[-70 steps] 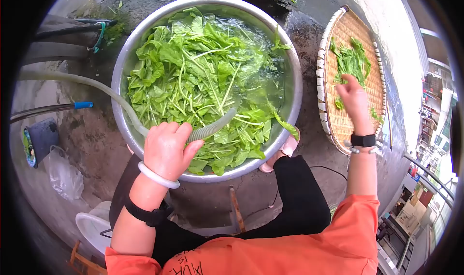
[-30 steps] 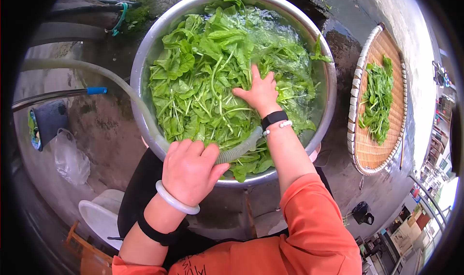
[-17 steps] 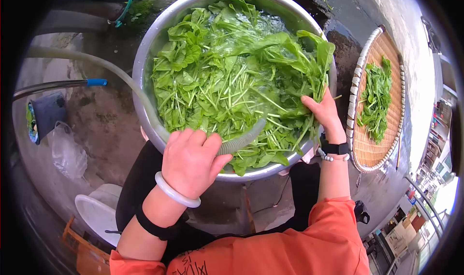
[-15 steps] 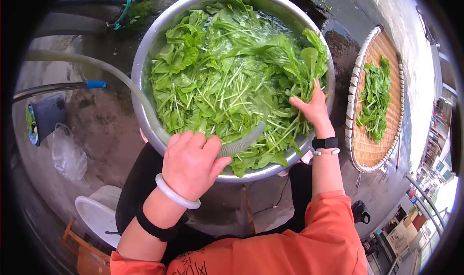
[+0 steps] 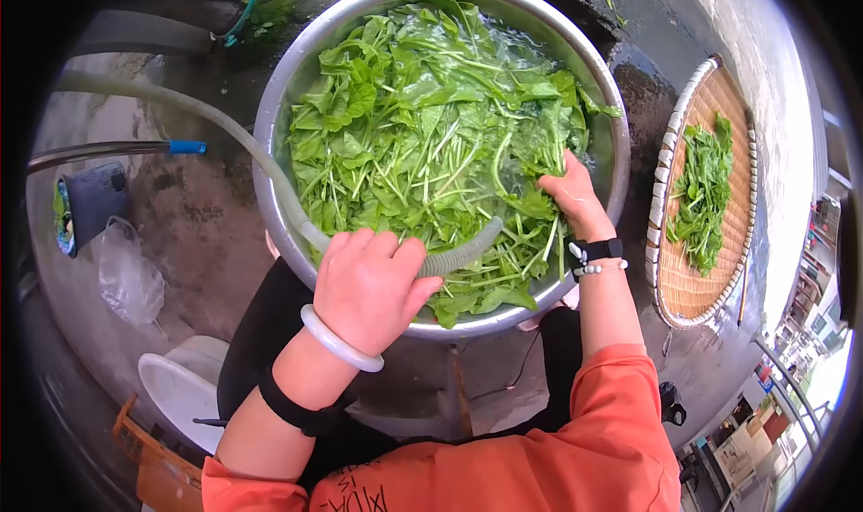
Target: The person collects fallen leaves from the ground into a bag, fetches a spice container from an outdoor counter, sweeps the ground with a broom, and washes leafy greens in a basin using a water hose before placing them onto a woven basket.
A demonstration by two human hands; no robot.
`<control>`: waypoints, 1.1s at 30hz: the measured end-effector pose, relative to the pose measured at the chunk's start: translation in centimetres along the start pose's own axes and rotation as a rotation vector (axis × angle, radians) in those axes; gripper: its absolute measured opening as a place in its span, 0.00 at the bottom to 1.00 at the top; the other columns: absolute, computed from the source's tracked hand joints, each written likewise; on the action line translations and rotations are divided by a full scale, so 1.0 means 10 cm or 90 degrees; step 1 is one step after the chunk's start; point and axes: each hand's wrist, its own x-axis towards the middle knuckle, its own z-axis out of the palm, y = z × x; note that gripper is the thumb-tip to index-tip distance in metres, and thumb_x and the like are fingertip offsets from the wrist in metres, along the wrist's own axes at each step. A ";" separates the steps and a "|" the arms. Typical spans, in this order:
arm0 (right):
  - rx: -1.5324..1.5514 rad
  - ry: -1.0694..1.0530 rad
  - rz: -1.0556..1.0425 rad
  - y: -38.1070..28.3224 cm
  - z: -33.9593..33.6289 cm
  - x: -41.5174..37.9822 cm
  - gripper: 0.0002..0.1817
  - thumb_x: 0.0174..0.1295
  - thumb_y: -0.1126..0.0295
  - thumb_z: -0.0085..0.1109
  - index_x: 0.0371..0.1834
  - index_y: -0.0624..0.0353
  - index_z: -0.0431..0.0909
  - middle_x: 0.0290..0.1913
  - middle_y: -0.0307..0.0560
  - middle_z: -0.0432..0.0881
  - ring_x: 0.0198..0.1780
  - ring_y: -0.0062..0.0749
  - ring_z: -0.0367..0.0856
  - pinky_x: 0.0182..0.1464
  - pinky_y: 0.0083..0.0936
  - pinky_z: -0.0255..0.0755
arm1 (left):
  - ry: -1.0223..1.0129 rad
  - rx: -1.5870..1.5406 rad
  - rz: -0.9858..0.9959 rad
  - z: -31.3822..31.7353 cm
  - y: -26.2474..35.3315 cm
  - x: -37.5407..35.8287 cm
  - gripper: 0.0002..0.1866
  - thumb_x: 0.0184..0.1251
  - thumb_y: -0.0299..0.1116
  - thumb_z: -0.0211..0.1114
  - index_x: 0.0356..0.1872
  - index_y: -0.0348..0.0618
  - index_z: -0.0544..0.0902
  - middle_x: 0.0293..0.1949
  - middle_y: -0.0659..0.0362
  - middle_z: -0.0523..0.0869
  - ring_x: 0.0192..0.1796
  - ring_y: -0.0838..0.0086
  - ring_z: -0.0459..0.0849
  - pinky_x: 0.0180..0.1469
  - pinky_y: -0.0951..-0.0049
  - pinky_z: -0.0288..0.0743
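A large metal basin (image 5: 267,184) in front of me holds water and a heap of leafy greens (image 5: 395,143) with pale stems. My left hand (image 5: 370,283) is wrapped round a ribbed, translucent hose (image 5: 467,249) at the basin's near edge. The hose's mouth points over the greens, and the water below it looks stirred. Inside the basin's right side, my right hand (image 5: 575,195) grips a bunch of greens by the stems, its fingers partly hidden among the leaves.
To the right, a round woven tray (image 5: 697,301) carries a small pile of greens (image 5: 704,193). At left are a blue-tipped pipe (image 5: 187,147), a dark container (image 5: 97,204), a clear plastic bag (image 5: 129,274) and a white tub (image 5: 175,386). A wall (image 5: 773,107) rises beyond the tray.
My right hand has moved slightly left and lowered its bunch, whose upright leaves now lie down into the water. My left hand still holds the hose in about the same place.
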 end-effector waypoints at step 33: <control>-0.269 0.075 0.013 -0.56 1.16 0.34 0.48 0.40 0.48 0.63 0.64 0.55 0.53 0.55 0.69 0.65 0.58 0.59 0.63 0.58 0.38 0.61 | 0.090 0.186 -0.146 -0.23 -0.19 -0.08 0.11 0.43 0.34 0.66 0.26 0.41 0.75 0.21 0.54 0.74 0.28 0.59 0.74 0.32 0.63 0.65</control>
